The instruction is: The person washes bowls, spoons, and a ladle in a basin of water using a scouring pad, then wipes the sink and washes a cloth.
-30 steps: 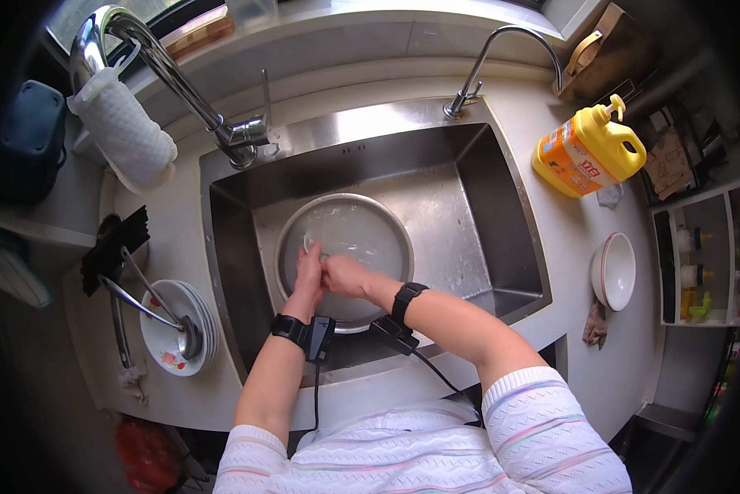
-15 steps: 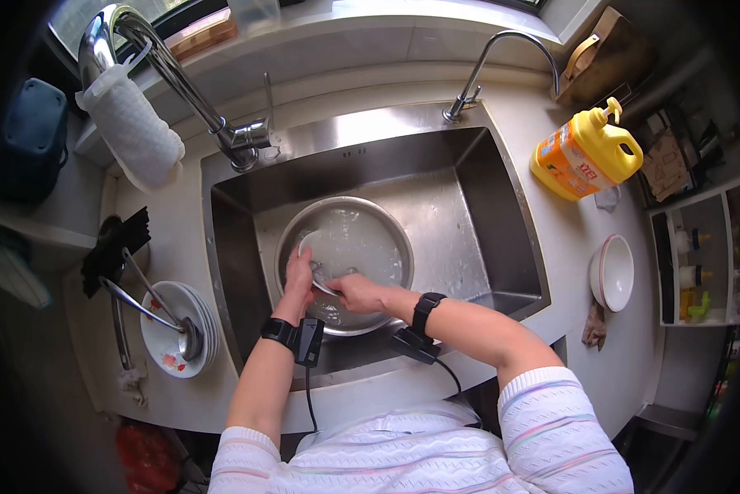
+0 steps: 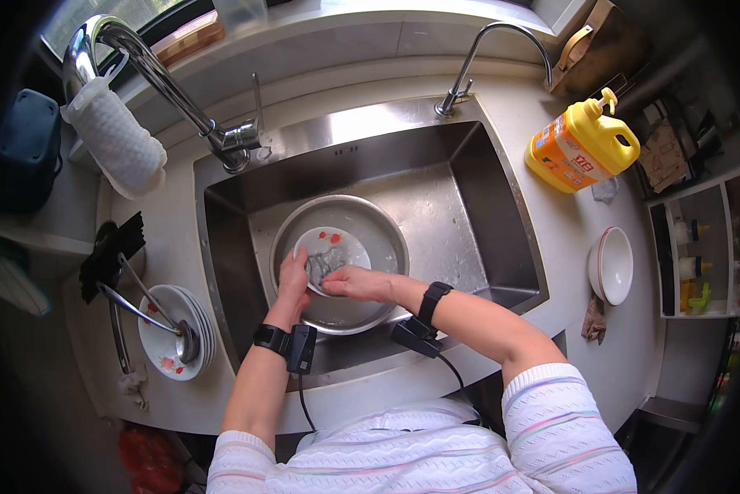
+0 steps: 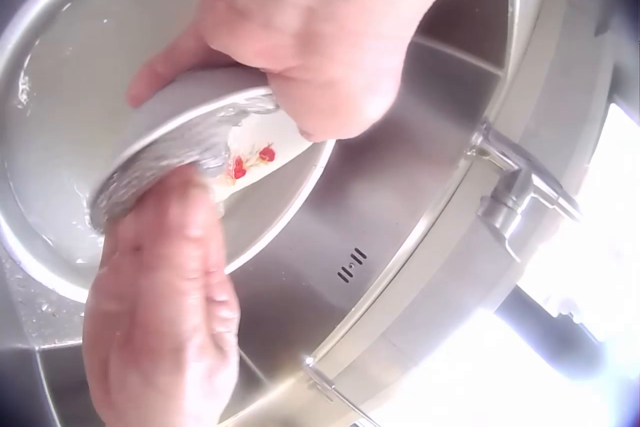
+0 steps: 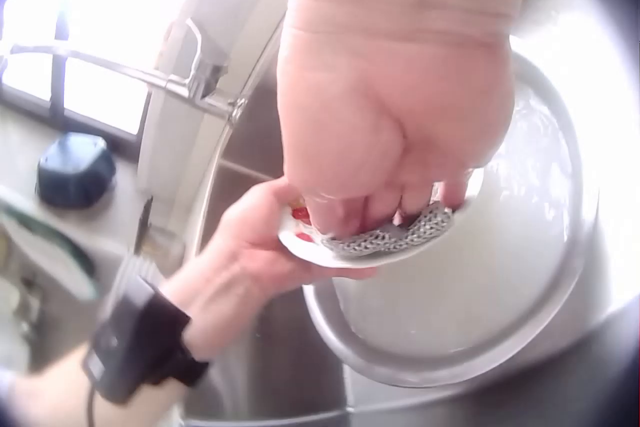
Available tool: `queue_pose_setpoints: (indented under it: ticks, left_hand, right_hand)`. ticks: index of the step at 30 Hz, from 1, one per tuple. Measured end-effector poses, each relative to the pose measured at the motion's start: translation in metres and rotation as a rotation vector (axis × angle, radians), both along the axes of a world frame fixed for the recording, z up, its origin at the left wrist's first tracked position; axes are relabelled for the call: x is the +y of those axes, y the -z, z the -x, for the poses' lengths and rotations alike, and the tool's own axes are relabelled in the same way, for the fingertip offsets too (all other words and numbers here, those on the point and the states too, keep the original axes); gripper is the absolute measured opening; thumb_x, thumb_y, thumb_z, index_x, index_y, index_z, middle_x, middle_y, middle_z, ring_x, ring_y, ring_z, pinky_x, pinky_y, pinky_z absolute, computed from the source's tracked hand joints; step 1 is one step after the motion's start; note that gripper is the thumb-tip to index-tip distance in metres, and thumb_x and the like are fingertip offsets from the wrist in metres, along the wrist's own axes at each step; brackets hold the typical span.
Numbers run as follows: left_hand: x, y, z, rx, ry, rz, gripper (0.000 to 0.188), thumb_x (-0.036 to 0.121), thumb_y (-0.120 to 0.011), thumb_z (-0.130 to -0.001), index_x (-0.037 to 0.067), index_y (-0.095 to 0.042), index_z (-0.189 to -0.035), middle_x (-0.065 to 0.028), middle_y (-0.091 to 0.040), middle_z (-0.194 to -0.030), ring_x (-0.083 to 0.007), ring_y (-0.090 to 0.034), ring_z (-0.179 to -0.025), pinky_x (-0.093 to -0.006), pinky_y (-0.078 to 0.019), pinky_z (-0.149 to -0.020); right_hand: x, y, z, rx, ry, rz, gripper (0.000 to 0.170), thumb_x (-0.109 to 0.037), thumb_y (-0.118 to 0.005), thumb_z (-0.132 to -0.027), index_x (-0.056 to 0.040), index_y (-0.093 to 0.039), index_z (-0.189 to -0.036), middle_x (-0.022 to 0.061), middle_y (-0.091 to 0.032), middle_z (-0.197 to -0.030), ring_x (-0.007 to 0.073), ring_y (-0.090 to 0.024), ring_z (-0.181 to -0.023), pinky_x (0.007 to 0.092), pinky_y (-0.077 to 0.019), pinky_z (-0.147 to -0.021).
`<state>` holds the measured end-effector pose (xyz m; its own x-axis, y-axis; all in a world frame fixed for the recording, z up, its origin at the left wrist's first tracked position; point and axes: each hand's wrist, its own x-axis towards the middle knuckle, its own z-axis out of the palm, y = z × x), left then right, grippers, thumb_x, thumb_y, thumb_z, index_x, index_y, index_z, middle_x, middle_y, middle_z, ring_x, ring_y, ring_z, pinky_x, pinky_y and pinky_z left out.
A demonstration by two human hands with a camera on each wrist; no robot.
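A white plate [image 3: 352, 249] with red flowers is tilted over a round metal basin [image 3: 404, 255] of cloudy water. My left hand [image 3: 293, 278] grips the plate's left rim, with the thumb at its edge and fingers beneath. Against the plate's inner face, my right hand [image 3: 360, 284] holds a grey mesh scrubber [image 5: 400, 235], its fingers bent over it. In the left wrist view, the scrubber [image 4: 165, 169] lies along the lower part of the plate, beside the red flowers.
The basin stands in a steel sink [image 3: 444, 214]. To the left is a stack of plates [image 3: 160, 329] with a ladle [image 3: 189, 339] on top. At right are a yellow soap jug [image 3: 580, 152] and a white bowl [image 3: 611, 265]. A large faucet [image 3: 238, 138] rises behind.
The plate has come up and turned, so its flowered inner face now shows. My right hand has moved onto that face with the scrubber; my left hand has shifted slightly left.
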<state>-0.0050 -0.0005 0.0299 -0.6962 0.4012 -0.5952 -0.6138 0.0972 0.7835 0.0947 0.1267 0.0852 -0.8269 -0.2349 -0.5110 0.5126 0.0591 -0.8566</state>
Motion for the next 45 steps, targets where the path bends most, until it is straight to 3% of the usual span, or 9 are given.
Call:
queue_pose_setpoints:
  ticks: [7, 13, 19, 25, 29, 32, 37, 40, 45]
  left_hand:
    - [-0.002, -0.044, -0.004, -0.086, 0.239, 0.087, 0.031, 0.016, -0.048, -0.085, 0.001, -0.050, -0.112, -0.0089, -0.058, -0.092, -0.0168, -0.058, -0.075, -0.0279, -0.0475, -0.062]
    - [-0.001, -0.044, 0.001, -0.082, 0.413, 0.078, 0.039, -0.002, -0.048, -0.071, 0.003, -0.053, -0.110, -0.0056, -0.058, -0.084, -0.0119, -0.054, -0.066, -0.0263, -0.0471, -0.058]
    - [-0.003, -0.060, 0.006, 0.175, 0.400, 0.146, 0.054, -0.007, -0.041, -0.062, 0.004, -0.052, -0.114, -0.0049, -0.059, -0.085, -0.0135, -0.055, -0.066, -0.0235, -0.0458, -0.057]
    - [0.015, -0.035, 0.012, 0.519, 0.036, -0.034, 0.060, -0.010, -0.037, -0.062, 0.005, -0.051, -0.118, -0.0080, -0.058, -0.103, -0.0143, -0.057, -0.086, -0.0230, -0.0467, -0.068]
    - [0.021, -0.034, -0.002, 0.580, -0.069, 0.000, 0.061, -0.010, -0.038, -0.062, 0.006, -0.049, -0.120, -0.0077, -0.056, -0.109, -0.0150, -0.054, -0.098, -0.0228, -0.0436, -0.080]
    - [0.015, -0.049, -0.001, 0.541, 0.046, 0.023, 0.063, -0.010, -0.038, -0.062, 0.007, -0.048, -0.122, -0.0094, -0.055, -0.112, -0.0169, -0.055, -0.097, -0.0250, -0.0430, -0.082]
    - [0.007, -0.064, 0.017, 0.463, 0.660, 0.294, 0.059, -0.009, -0.042, -0.063, 0.009, -0.051, -0.119, -0.0131, -0.059, -0.105, -0.0211, -0.057, -0.097, -0.0285, -0.0428, -0.083]
    - [0.013, -0.074, 0.017, 0.528, 0.907, 0.282, 0.057, -0.009, -0.043, -0.064, 0.010, -0.053, -0.117, -0.0137, -0.061, -0.100, -0.0217, -0.057, -0.097, -0.0281, -0.0425, -0.083]
    - [0.002, -0.030, 0.025, 0.432, 0.662, 0.211, 0.054, -0.012, -0.044, -0.062, 0.004, -0.054, -0.112, -0.0126, -0.061, -0.096, -0.0199, -0.058, -0.092, -0.0270, -0.0445, -0.077]
  right_hand:
    - [0.038, 0.002, -0.011, 0.419, -0.442, -1.110, 0.013, -0.025, -0.060, -0.073, -0.0142, -0.065, -0.080, -0.0002, -0.058, -0.094, 0.0248, -0.049, -0.093, 0.0336, -0.0389, -0.078]
    - [0.048, 0.004, 0.025, 0.636, -0.115, -1.218, 0.034, -0.030, -0.061, -0.073, -0.0037, -0.051, -0.091, 0.0105, -0.056, -0.087, 0.0270, -0.053, -0.089, 0.0376, -0.0411, -0.075]
    - [0.050, 0.025, 0.030, 0.421, -0.085, -0.921, 0.029, -0.029, -0.059, -0.079, -0.0001, -0.059, -0.082, 0.0162, -0.061, -0.070, 0.0285, -0.061, -0.071, 0.0440, -0.0481, -0.062]
    - [-0.003, 0.057, 0.001, -0.333, 0.834, 0.364, 0.030, -0.026, -0.051, -0.087, 0.0002, -0.053, -0.102, 0.0096, -0.061, -0.087, 0.0201, -0.061, -0.077, 0.0353, -0.0531, -0.057]
    - [-0.020, 0.060, 0.008, -0.335, 1.056, 0.637, 0.032, -0.021, -0.052, -0.087, 0.0001, -0.047, -0.111, 0.0105, -0.059, -0.096, 0.0213, -0.061, -0.077, 0.0369, -0.0533, -0.058]
    - [0.006, 0.067, 0.007, -0.304, 0.981, 0.356, 0.031, -0.020, -0.058, -0.082, 0.0027, -0.053, -0.102, 0.0119, -0.061, -0.088, 0.0228, -0.062, -0.076, 0.0368, -0.0536, -0.055]
    - [0.055, 0.036, 0.021, 0.265, 0.188, -0.856, 0.023, -0.022, -0.063, -0.073, -0.0003, -0.060, -0.080, 0.0195, -0.060, -0.076, 0.0334, -0.059, -0.073, 0.0401, -0.0465, -0.066]
    - [0.043, 0.009, 0.028, 0.425, -0.036, -0.980, 0.021, -0.022, -0.063, -0.072, -0.0022, -0.060, -0.078, 0.0194, -0.060, -0.076, 0.0343, -0.059, -0.074, 0.0414, -0.0456, -0.067]
    - [0.046, 0.018, 0.013, 0.315, 0.200, -0.858, 0.021, -0.019, -0.062, -0.073, -0.0031, -0.060, -0.087, 0.0186, -0.061, -0.076, 0.0327, -0.060, -0.072, 0.0395, -0.0479, -0.065]
